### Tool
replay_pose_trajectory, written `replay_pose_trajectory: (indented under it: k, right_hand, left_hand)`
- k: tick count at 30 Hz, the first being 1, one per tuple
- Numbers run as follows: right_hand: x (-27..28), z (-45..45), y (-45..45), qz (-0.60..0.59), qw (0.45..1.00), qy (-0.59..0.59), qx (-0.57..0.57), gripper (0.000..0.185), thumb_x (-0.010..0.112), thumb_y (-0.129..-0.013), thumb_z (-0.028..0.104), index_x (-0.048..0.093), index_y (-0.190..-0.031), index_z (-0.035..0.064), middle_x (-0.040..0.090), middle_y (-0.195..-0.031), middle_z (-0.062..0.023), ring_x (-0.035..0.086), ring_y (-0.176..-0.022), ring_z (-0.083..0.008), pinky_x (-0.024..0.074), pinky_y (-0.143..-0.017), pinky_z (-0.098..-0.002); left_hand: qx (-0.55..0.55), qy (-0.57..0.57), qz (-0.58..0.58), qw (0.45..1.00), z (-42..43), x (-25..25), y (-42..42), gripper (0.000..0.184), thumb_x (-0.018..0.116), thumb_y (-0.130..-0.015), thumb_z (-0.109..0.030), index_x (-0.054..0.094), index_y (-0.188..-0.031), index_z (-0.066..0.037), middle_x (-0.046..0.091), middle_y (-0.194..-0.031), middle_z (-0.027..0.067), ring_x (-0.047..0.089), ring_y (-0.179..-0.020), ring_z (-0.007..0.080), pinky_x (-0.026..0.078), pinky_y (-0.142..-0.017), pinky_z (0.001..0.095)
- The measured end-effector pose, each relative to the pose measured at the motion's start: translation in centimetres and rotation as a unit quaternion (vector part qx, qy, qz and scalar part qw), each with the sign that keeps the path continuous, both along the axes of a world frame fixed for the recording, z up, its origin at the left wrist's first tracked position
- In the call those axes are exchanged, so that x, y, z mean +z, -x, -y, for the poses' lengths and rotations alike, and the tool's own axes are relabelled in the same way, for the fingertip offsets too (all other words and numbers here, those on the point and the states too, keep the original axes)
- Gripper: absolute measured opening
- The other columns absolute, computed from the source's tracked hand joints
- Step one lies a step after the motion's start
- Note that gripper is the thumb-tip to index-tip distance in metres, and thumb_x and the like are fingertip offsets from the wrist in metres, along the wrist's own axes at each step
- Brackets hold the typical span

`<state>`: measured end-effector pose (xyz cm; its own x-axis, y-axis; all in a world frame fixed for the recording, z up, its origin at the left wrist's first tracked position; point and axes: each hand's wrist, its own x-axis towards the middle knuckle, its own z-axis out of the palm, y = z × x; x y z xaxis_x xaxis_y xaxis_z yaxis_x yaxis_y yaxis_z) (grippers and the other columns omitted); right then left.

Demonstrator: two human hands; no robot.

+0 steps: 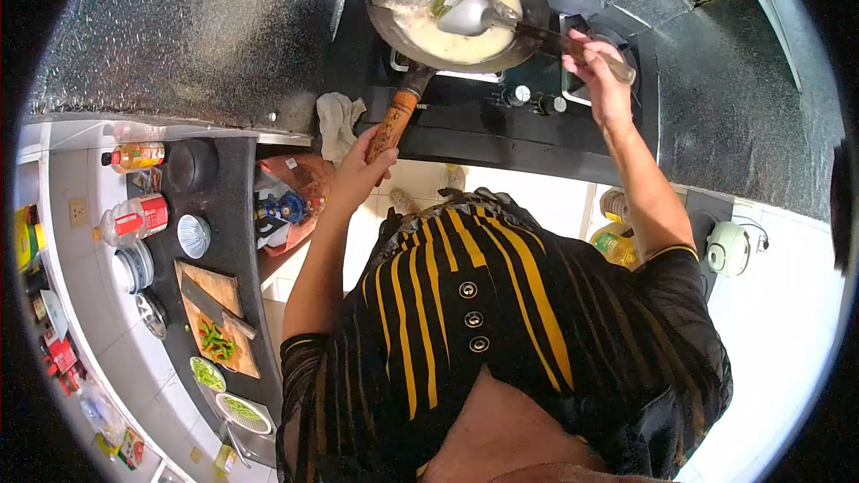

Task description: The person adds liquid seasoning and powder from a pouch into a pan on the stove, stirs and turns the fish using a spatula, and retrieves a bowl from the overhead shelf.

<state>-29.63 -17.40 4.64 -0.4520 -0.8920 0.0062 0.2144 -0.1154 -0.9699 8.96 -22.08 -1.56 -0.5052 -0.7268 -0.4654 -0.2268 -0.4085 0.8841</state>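
Note:
My left hand (365,170) is wrapped around the orange-brown wooden handle of a dark wok (380,31) over the gas stove (465,116). Pale, milky broth (425,40) fills the wok's middle, with what looks like a piece of fish (407,2) and something green in it. In my right hand (599,72), closed around its dark handle, is a spatula (470,16). The metal blade rests over the broth and partly covers the food. Near my left hand a whitish cloth (338,125) hangs over the counter's edge.
Two stove knobs (532,100) face me. On the left counter are a cutting board (224,286) with a cleaver (215,306) and cut peppers (216,340), bowls of green vegetables (208,374), and bottles (134,219). A pale green appliance (727,248) stands at right.

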Motion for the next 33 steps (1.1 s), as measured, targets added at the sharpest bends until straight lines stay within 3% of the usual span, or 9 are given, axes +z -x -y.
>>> replay_pose_trajectory:
  k: [6,8,10,12,19,22,25,28,33]
  right_hand:
    - [2.1,-3.9,-0.9,-0.168,0.986,0.002,0.002,0.013,0.056,-0.087,0.013,0.056,-0.096,0.0035,0.056,-0.117,-0.0160,0.062,-0.088,-0.0224,0.0520,-0.080,-0.0333]
    - [1.0,-4.5,-0.8,-0.156,0.988,0.004,-0.005,0.013,0.057,-0.087,0.014,0.056,-0.095,0.0042,0.057,-0.116,-0.0155,0.062,-0.086,-0.0221,0.0519,-0.079,-0.0331]
    - [-0.7,-4.8,-0.6,-0.019,0.998,-0.034,-0.052,0.011,0.054,-0.088,0.012,0.056,-0.095,0.0038,0.057,-0.116,-0.0153,0.062,-0.086,-0.0216,0.0534,-0.076,-0.0335]
    - [-2.2,-4.7,-0.6,-0.003,0.997,-0.045,-0.064,0.015,0.053,-0.089,0.017,0.054,-0.097,0.0040,0.057,-0.116,-0.0157,0.062,-0.085,-0.0229,0.0532,-0.076,-0.0325]
    - [-2.5,-3.1,-0.8,0.256,0.958,-0.006,-0.129,0.016,0.051,-0.088,0.016,0.052,-0.100,0.0043,0.055,-0.117,-0.0179,0.061,-0.084,-0.0243,0.0528,-0.078,-0.0352]
    - [0.4,-1.6,-1.6,0.135,0.986,0.029,-0.097,0.014,0.051,-0.089,0.014,0.053,-0.098,0.0035,0.056,-0.117,-0.0173,0.061,-0.084,-0.0235,0.0528,-0.079,-0.0335]
    - [2.6,-0.9,-2.1,-0.097,0.991,0.061,-0.069,0.010,0.054,-0.088,0.008,0.056,-0.095,0.0015,0.057,-0.117,-0.0149,0.061,-0.085,-0.0199,0.0522,-0.079,-0.0319]
    - [3.3,-0.9,-2.5,-0.162,0.982,0.075,-0.063,0.011,0.055,-0.088,0.008,0.057,-0.097,0.0015,0.057,-0.117,-0.0144,0.061,-0.088,-0.0193,0.0522,-0.079,-0.0318]
    - [2.3,-0.9,-2.2,-0.139,0.987,0.065,-0.054,0.011,0.056,-0.088,0.008,0.057,-0.097,0.0020,0.057,-0.117,-0.0139,0.061,-0.091,-0.0193,0.0521,-0.079,-0.0310]
  left_hand:
    - [-0.001,0.007,-0.017,1.000,0.0,-0.8,-0.1,0.061,0.064,-0.083,-0.029,0.037,-0.131,-0.001,0.054,-0.083,0.0019,0.052,-0.063,0.0069,0.039,-0.051,0.0197]
    - [-0.002,0.006,-0.014,1.000,0.0,-0.9,-0.1,0.061,0.064,-0.083,-0.029,0.037,-0.131,-0.002,0.054,-0.083,0.0019,0.052,-0.063,0.0071,0.039,-0.051,0.0199]
    - [0.002,0.013,-0.019,1.000,-0.1,-1.2,0.0,0.061,0.064,-0.083,-0.029,0.037,-0.131,-0.002,0.054,-0.083,0.0019,0.052,-0.062,0.0071,0.039,-0.051,0.0199]
    - [0.009,0.018,-0.023,1.000,-0.2,-1.1,0.1,0.060,0.064,-0.083,-0.029,0.038,-0.131,-0.002,0.055,-0.083,0.0019,0.052,-0.062,0.0071,0.039,-0.051,0.0199]
    - [0.022,0.023,-0.017,0.999,-0.4,-0.8,0.3,0.056,0.064,-0.083,-0.026,0.040,-0.129,-0.003,0.056,-0.082,0.0018,0.052,-0.061,0.0068,0.038,-0.052,0.0195]
    - [0.028,0.022,-0.018,0.999,-0.4,-0.9,0.2,0.055,0.063,-0.083,-0.026,0.041,-0.129,-0.003,0.056,-0.081,0.0016,0.052,-0.061,0.0067,0.038,-0.052,0.0194]
    - [0.028,0.026,-0.020,0.999,-0.4,-1.1,0.1,0.055,0.063,-0.083,-0.025,0.042,-0.128,-0.003,0.057,-0.081,0.0015,0.052,-0.061,0.0067,0.038,-0.052,0.0194]
    - [0.035,0.024,-0.022,0.999,-0.4,-1.7,0.1,0.055,0.063,-0.083,-0.026,0.042,-0.129,-0.004,0.057,-0.081,0.0015,0.052,-0.061,0.0065,0.038,-0.052,0.0195]
    - [0.039,0.027,-0.028,0.998,-0.4,-2.3,0.0,0.055,0.063,-0.084,-0.026,0.042,-0.129,-0.004,0.057,-0.081,0.0016,0.052,-0.062,0.0063,0.038,-0.052,0.0196]
